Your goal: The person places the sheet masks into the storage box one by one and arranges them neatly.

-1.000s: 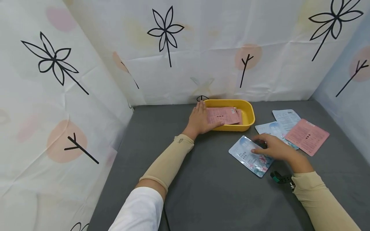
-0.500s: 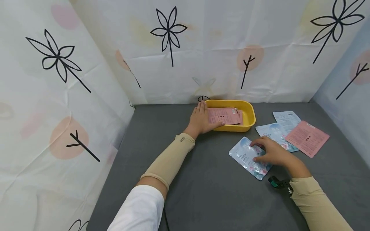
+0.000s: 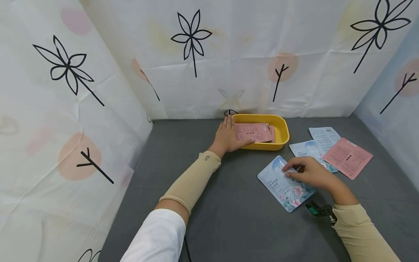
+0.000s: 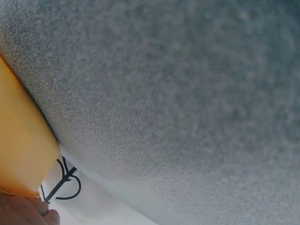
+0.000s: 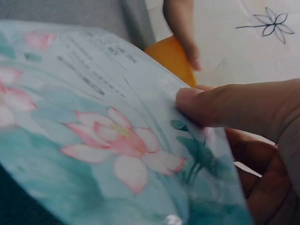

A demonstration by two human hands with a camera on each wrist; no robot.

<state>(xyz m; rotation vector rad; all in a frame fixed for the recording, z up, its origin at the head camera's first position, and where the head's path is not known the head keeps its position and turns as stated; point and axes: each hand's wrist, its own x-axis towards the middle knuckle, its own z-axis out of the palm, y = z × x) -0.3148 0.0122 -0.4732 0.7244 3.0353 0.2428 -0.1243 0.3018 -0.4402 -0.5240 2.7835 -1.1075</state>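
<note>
My right hand point(image 3: 311, 173) pinches the right edge of a light blue face mask packet point(image 3: 278, 183) printed with pink lotus flowers. In the right wrist view the thumb point(image 5: 201, 105) presses on the printed face of the packet point(image 5: 126, 136), while the other fingers go behind it. The packet is tilted there. At the back of the table, my left hand point(image 3: 226, 136) lies with straight fingers against the left end of a yellow tray point(image 3: 282, 133), thumb along its near rim. Pink packets point(image 3: 253, 131) lie inside the tray. The left wrist view catches the tray's side point(image 4: 23, 136) and some fingertips.
To the right on the grey table point(image 3: 235, 218) lie a pink packet point(image 3: 348, 157), a blue one point(image 3: 307, 148) and a pale packet point(image 3: 324, 136), overlapping. Patterned white cloth point(image 3: 242, 83) stands behind the table and at both sides.
My right hand has closed its thumb and fingers on the blue packet's edge. The packet has turned slightly, its lower end shifting toward me. My left hand stays on the tray.
</note>
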